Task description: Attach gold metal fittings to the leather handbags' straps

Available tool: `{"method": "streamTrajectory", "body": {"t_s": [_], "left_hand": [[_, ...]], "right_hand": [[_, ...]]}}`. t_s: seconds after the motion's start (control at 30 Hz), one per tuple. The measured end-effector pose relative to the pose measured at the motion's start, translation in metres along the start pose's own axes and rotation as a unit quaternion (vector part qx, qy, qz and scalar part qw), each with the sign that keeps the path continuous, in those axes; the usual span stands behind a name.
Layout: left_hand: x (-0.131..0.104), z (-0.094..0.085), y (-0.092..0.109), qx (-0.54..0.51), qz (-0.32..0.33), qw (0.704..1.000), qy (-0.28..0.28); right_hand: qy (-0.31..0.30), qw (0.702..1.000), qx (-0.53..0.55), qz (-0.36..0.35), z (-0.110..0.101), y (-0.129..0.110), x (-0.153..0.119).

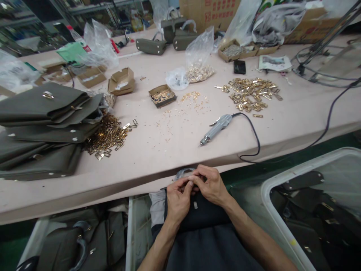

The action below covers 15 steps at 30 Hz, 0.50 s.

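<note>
My left hand (pixel 179 197) and my right hand (pixel 210 184) meet in front of the table's edge, thumbs and fingertips pinched together. Whatever lies between those fingertips is too small or hidden to make out. Under them a dark bag (pixel 204 216) rests on my lap, a small shiny metal piece (pixel 195 204) showing on its surface. Its plastic-wrapped handle (pixel 184 172) sticks out beyond my fingers, toward the table. On the tabletop ahead lies a grey electric screwdriver (pixel 216 130), its tip pointing to the lower left.
Olive-green bags (pixel 42 109) are stacked at the left beside a pile of gold metal fittings (pixel 105 133). More gold plates (pixel 251 94) lie at right. A small box (pixel 162 96) holds tiny hardware. Bins of bags, left (pixel 129 233) and right (pixel 266 192), flank me. A cord (pixel 255 131) crosses the table edge.
</note>
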<state>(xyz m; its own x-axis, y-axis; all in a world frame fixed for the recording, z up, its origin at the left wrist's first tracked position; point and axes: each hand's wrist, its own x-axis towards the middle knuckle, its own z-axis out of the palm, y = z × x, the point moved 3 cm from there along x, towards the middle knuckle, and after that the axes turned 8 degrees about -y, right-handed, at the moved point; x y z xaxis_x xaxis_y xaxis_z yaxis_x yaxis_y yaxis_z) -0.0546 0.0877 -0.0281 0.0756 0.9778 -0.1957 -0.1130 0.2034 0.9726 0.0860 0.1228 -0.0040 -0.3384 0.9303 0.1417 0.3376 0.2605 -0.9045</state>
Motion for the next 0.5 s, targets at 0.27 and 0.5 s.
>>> {"method": "streamTrajectory", "body": {"t_s": [0.27,0.5], "left_hand": [[-0.018,0.003,0.017,0.132,0.095,0.986,-0.023],[-0.015,0.008,-0.006,0.014,0.04,0.999,0.008]], "right_hand": [[-0.058,0.998,0.014,0.03,-0.007,-0.01,0.006],[-0.026,0.992,-0.114,0.049,0.0,-0.017,-0.003]]}}
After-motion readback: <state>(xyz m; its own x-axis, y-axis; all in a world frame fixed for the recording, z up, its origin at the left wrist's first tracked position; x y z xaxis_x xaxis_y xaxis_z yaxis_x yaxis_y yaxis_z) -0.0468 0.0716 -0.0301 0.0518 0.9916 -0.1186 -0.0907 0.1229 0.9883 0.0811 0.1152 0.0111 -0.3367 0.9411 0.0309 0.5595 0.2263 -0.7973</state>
